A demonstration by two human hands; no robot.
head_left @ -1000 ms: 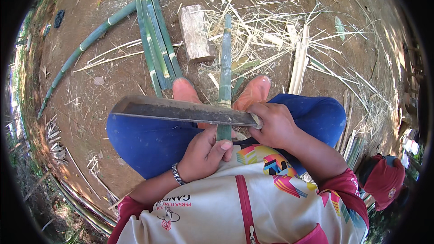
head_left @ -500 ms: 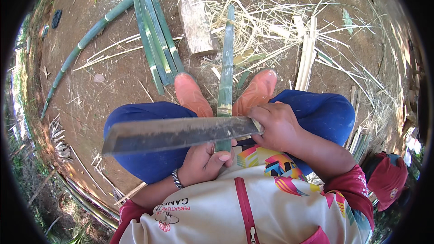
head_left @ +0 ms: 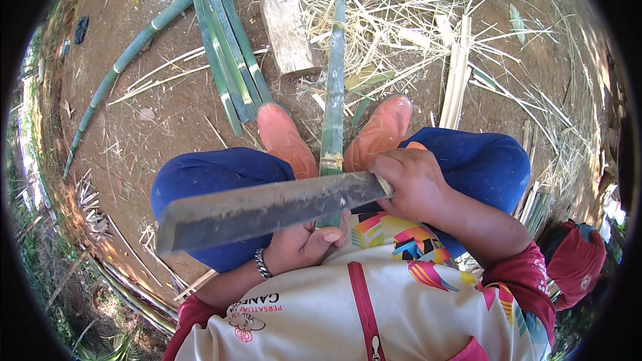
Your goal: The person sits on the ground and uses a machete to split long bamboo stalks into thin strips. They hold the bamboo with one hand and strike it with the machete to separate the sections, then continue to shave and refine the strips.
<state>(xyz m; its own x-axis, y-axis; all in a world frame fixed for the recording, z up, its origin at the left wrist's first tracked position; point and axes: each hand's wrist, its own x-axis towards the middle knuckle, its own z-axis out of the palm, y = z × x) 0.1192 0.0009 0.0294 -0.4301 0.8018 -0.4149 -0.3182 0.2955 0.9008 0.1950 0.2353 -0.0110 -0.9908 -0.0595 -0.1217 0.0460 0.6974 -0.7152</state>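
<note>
I see R hand gripping big knife tight; L hand wrapped round green bamboo btw orange boots.

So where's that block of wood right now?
In the head view the wooden block lies on the dirt ahead of the person's feet, left of centre, between the split green bamboo strips and the upright bamboo piece.

Outdoor bamboo-working yard: bare dirt, split bamboo strips, shavings
</note>
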